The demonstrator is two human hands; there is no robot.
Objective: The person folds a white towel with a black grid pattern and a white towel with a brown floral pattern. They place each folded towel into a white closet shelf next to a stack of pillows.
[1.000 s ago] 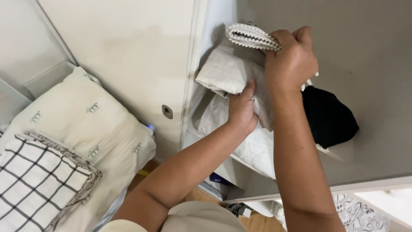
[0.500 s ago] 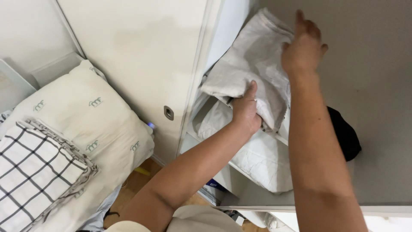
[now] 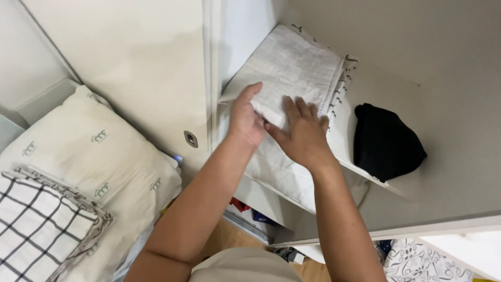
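Pressing flat with fingers spread, the left hand (image 3: pixel 245 121) and right hand (image 3: pixel 301 137) are resting on the folded white cloth (image 3: pixel 292 70) at the shelf (image 3: pixel 365 175)'s front edge, its long axis running toward the back corner.

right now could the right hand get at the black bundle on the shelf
Probably yes. The right hand lies flat on the folded white cloth, and the black bundle sits beside that cloth on the same shelf, with nothing visible between them.
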